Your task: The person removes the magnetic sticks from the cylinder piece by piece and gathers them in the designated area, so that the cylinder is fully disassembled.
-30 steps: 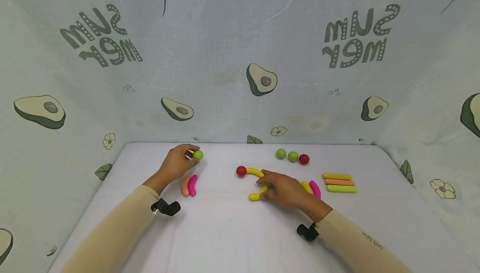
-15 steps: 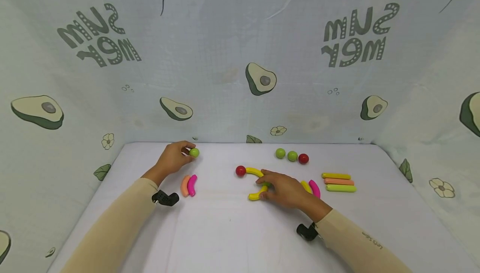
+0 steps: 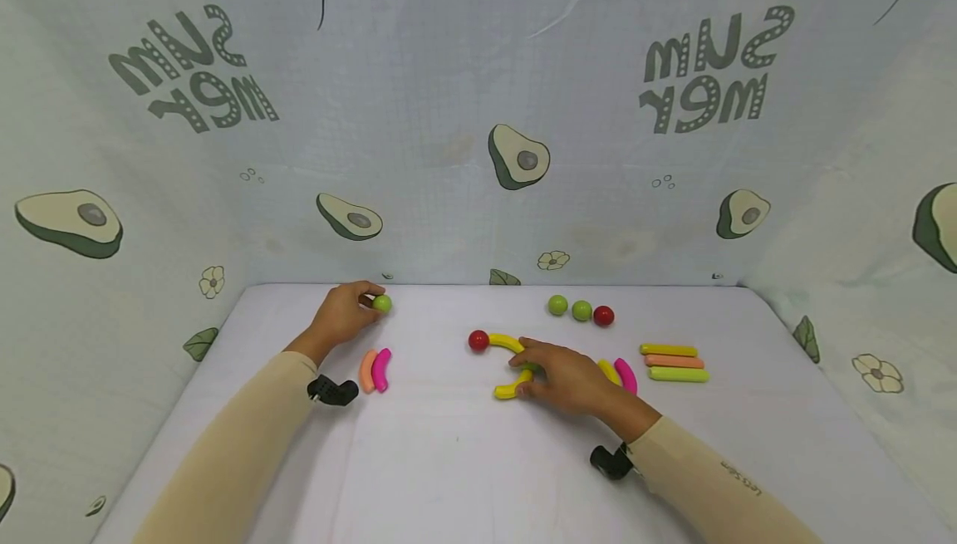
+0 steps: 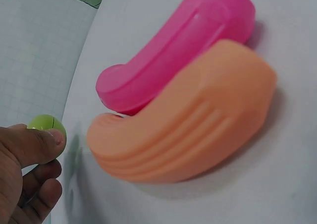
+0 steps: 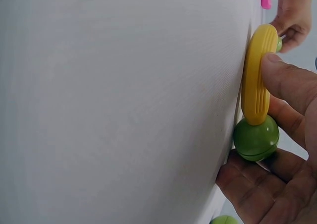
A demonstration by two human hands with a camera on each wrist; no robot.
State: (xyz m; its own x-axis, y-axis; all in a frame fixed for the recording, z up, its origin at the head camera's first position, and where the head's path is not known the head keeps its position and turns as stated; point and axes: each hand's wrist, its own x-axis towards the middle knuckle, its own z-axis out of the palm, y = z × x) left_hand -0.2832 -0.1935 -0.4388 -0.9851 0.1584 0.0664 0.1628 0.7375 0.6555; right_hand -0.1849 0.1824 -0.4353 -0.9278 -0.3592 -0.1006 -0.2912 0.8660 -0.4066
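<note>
My left hand pinches a small green ball between thumb and fingers near the table's back left edge. Just in front of that hand, a curved orange piece and a curved pink piece lie side by side. At the table's middle, my right hand curls its fingers round another green ball. Its thumb rests on a curved yellow piece whose end meets that ball. A second curved yellow piece runs from a red ball to the right fingertips.
Two green balls and a red ball sit at the back right. Straight yellow, orange and green sticks lie stacked in rows at the right. A curved pink piece and a yellow one are partly behind the right wrist.
My left hand has drifted a little to the left and away with the green ball still pinched. The right hand stays in place at the yellow pieces.
</note>
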